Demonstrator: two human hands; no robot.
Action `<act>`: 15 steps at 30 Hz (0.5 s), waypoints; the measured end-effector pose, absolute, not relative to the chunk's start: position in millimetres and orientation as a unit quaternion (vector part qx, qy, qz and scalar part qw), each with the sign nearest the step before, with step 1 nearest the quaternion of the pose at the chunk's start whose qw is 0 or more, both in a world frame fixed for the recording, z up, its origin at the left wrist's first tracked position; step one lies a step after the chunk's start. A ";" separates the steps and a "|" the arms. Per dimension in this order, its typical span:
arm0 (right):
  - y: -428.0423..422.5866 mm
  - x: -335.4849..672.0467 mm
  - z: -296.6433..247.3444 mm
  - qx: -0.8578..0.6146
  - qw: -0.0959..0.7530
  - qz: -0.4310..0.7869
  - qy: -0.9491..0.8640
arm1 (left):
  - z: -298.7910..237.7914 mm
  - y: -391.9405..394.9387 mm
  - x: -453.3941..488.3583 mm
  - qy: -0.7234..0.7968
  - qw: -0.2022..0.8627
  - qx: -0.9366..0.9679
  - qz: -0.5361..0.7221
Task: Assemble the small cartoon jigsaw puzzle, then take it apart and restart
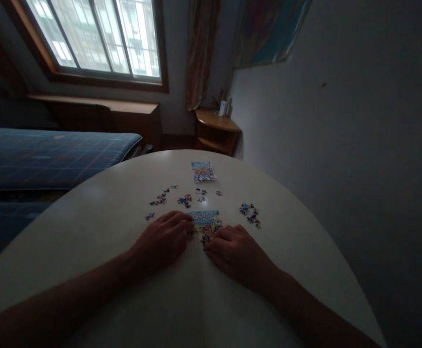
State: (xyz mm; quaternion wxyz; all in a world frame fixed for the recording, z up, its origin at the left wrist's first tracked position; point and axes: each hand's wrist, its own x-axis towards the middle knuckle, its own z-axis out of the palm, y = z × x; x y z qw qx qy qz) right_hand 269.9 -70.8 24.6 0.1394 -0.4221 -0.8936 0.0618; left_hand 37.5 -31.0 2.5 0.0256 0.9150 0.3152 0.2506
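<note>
A partly joined jigsaw puzzle (206,218) lies flat on the white round table, its light-blue top edge bearing the letters "BLUEY". My left hand (165,238) rests along its left side, fingers bent together and gripping that edge. At the lower right corner, my right hand (235,252) has curled fingers pressed down on a dark jigsaw piece (205,239), partly hidden under them. The puzzle's bottom edge is uneven, with a gap between the two hands. Loose jigsaw pieces (185,200) are scattered just beyond the left hand.
More loose pieces (250,213) form a cluster on the right. Others (160,198) trail off to the left. A printed picture packet (203,171) lies near the far edge of the table (286,290). A bed (51,154) stands left, a wall (341,145) right.
</note>
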 end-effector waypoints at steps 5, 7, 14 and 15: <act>-67.8 272.3 24.0 -0.417 0.171 0.108 -0.886 | 5.5 -20.2 21.7 0.466 -0.039 0.857 0.215; -65.9 274.9 22.0 -0.424 0.185 0.118 -0.879 | 8.5 -20.9 16.5 0.502 -0.038 0.845 0.181; -56.8 287.6 19.7 -0.443 0.209 0.112 -0.865 | 16.4 -28.2 15.7 0.533 0.020 0.842 0.084; -55.9 288.7 20.5 -0.447 0.209 0.112 -0.863 | 17.4 -28.0 16.2 0.535 0.026 0.841 0.077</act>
